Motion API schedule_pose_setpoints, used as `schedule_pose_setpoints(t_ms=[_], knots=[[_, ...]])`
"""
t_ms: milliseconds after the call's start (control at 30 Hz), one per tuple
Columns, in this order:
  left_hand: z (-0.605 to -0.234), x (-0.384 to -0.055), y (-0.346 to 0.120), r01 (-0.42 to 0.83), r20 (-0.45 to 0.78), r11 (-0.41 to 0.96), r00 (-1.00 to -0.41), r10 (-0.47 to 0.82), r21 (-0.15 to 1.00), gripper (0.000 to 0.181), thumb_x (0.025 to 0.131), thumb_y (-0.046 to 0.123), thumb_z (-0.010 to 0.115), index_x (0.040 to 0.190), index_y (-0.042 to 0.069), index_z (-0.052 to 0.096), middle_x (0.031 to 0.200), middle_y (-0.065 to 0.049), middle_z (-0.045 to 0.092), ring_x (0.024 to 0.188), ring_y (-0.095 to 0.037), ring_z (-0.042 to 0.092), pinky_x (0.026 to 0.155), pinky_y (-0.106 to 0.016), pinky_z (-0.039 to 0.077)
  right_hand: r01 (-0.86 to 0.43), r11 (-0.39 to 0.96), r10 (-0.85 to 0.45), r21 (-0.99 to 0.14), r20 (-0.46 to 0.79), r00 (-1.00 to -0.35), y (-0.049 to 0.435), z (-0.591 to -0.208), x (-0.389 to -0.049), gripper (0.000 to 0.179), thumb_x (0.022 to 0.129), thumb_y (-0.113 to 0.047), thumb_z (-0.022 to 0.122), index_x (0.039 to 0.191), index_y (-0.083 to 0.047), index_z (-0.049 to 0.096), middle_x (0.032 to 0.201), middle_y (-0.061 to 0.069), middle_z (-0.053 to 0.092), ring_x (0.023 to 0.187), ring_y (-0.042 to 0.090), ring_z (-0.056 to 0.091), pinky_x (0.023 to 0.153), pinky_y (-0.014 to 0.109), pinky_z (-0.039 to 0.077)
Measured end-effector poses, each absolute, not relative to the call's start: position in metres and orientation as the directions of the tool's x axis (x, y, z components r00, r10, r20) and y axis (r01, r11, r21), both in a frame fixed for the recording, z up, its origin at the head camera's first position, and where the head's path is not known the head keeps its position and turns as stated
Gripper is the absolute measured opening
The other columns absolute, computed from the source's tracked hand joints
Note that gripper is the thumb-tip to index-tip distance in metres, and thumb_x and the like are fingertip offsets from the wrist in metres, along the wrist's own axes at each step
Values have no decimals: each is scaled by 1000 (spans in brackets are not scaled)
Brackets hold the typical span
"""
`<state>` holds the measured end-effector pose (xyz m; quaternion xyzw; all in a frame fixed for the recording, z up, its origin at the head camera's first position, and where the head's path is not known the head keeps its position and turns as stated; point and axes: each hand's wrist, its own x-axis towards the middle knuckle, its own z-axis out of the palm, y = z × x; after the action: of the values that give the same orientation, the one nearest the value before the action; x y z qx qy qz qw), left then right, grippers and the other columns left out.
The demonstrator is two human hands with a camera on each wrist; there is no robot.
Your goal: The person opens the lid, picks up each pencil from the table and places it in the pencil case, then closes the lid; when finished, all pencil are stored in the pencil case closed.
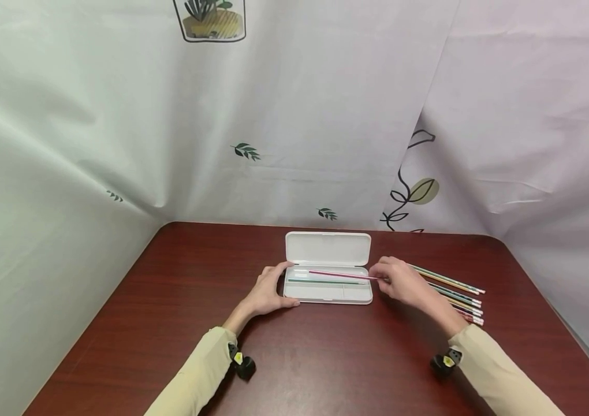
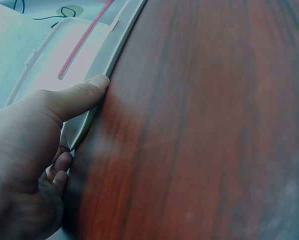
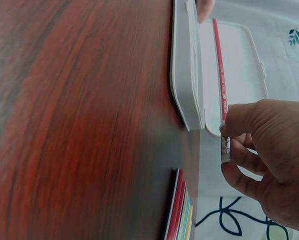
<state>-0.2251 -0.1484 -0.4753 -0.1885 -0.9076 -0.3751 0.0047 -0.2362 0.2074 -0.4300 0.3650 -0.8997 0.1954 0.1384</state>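
A white pencil case [image 1: 330, 293] lies with its lid [image 1: 328, 248] raised on the table. Inside it rests a green pencil [image 1: 320, 281]. My left hand [image 1: 267, 292] grips the case's left end, its thumb on the front edge, as the left wrist view [image 2: 29, 145] shows closer. My right hand [image 1: 398, 280] pinches a red pencil [image 3: 220, 70] near its eraser end. In the head view that pencil spans over the case, its far end pointing left. Whether it touches the case is hard to tell.
Several pencils [image 1: 461, 299] with white erasers lie side by side on the table, right of the case and partly behind my right forearm. The dark red wooden table [image 1: 325, 358] meets a white patterned cloth [image 1: 305, 115] at its back edge.
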Motion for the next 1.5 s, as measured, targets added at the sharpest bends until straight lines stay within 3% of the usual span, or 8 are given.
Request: schedule_pose_setpoints(t_ms=[600,1500], knots=[[-476,-225,-148,351,158,648,-928,338,675,90,70,30,92,146,14,46,133,-12,54,123,-33,41,98,-55,37,-731,627,-650,-269,336,-682,178,-431,-247,19,81,7,69,92,-8,72,87,0,61,78,18,53,67,35,47],[-475,-224,-149,346,152,645,-929,338,681,90,70,30,92,146,13,46,133,-12,54,124,-32,41,99,-54,37,-684,682,-637,-261,249,-730,159,-435,-254,16,83,4,73,91,-9,74,86,-1,62,76,16,55,67,34,48]])
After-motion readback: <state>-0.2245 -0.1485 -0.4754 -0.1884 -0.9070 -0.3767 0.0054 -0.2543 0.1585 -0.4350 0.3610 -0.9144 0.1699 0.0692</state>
